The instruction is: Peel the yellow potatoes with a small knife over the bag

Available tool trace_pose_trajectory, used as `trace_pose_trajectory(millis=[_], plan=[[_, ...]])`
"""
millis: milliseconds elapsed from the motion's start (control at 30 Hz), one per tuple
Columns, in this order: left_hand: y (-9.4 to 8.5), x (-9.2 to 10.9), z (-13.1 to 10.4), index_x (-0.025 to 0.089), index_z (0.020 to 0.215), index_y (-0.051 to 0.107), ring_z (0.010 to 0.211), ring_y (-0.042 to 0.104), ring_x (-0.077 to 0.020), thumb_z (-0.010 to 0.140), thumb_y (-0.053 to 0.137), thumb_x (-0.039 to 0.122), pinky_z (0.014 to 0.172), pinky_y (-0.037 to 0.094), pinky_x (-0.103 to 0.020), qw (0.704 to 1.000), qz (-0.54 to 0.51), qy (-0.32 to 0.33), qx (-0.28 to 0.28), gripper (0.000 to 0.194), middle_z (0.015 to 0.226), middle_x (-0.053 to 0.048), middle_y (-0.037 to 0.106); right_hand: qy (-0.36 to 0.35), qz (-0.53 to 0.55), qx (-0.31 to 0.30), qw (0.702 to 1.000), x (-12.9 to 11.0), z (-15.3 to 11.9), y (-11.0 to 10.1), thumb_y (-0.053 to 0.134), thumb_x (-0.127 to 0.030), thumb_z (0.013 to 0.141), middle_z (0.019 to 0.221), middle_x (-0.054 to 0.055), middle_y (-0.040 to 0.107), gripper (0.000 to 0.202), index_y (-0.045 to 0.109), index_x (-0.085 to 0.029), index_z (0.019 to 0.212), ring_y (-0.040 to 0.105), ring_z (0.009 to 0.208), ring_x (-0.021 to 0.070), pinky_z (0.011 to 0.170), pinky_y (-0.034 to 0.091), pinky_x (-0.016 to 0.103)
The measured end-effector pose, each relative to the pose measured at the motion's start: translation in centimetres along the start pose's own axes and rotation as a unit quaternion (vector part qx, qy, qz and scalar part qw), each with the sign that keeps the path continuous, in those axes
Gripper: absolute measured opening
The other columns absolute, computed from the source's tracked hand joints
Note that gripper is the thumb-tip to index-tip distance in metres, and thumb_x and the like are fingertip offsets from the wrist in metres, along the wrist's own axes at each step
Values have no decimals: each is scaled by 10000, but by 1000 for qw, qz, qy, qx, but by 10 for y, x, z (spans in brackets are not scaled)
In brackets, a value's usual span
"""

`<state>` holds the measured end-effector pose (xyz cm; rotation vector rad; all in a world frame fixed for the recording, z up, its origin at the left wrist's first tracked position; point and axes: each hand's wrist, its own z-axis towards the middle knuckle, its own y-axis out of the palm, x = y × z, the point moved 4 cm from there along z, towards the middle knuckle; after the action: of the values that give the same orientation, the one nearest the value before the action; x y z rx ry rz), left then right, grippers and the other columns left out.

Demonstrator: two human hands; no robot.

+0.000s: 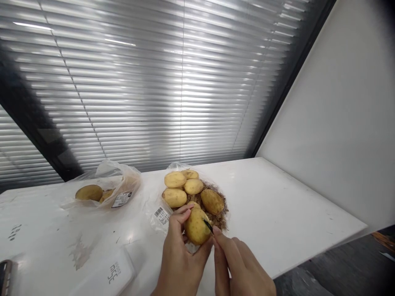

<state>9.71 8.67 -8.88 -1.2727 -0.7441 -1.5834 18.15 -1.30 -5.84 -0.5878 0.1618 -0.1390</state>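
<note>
My left hand (182, 255) is wrapped round a potato (197, 228), its thumb and fingers gripping the sides. In my right hand (237, 265), pinched between thumb and fingers, is a thin black-tipped tool (207, 225). The tip touches the potato's right side; the handle is hidden, and I cannot make out its exact kind. Behind my hands several pale, peeled-looking potatoes (174, 197) lie on a clear plastic bag (156, 213). A browner potato (212, 201) rests to their right, on a heap of brown peelings (220, 222).
On the left, another plastic bag (120, 176) holds more potatoes (89, 192). A white power bank (108, 273) lies at the near left, with the edge of a phone (5, 275) in the corner. The white table (277, 193) meets blinds behind and a white panel (339, 102) at right.
</note>
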Motion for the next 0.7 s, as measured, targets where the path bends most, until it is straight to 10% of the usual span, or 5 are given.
trace_pose_trajectory(millis=[700], plan=[[0, 4, 2, 280, 1183, 456, 1257, 560, -262, 861, 692, 282, 912, 558, -433, 1000, 15, 13, 16, 399, 1370, -94, 521, 51, 65, -36, 996, 2, 8, -7, 455, -220, 1010, 695, 0, 704, 228, 678, -176, 1029, 672, 534, 112, 493, 485, 183]])
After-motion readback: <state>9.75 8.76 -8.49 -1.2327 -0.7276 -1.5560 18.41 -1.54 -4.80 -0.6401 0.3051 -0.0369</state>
